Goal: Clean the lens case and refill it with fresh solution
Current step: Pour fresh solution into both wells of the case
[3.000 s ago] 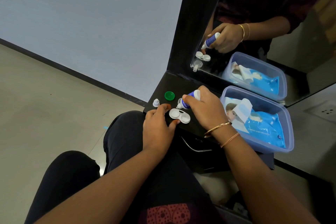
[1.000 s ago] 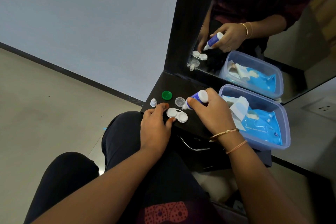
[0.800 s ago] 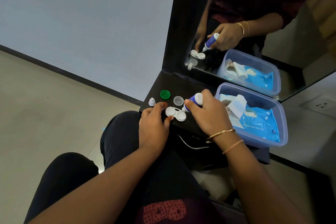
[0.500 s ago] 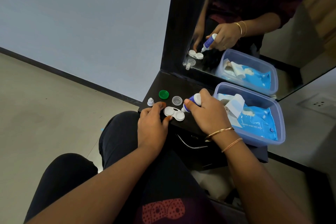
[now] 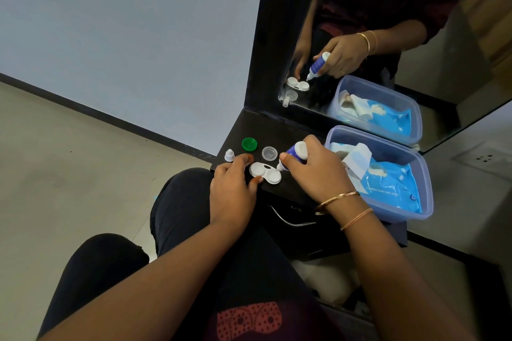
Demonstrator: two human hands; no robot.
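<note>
A white two-well lens case [image 5: 265,173] lies uncapped on the black shelf [image 5: 277,130]. My left hand [image 5: 232,191] steadies it, index finger and thumb touching its left end. My right hand [image 5: 315,171] grips a small blue-and-white solution bottle [image 5: 294,154], tilted down with its nozzle tip over the case's right well. A green cap [image 5: 249,144] and a clear cap [image 5: 269,153] lie behind the case. The bottle's small white cap [image 5: 229,155] stands at the shelf's left edge.
A clear plastic tub [image 5: 426,185] with a blue wet-wipes pack [image 5: 393,188] sits on the shelf at right. A mirror [image 5: 388,36] stands behind the shelf and reflects my hands. A drawer handle [image 5: 288,220] is below the shelf. My knees are under it.
The bottle's nozzle has come down from above the case to its right well. My left hand has stayed on the case's left end.
</note>
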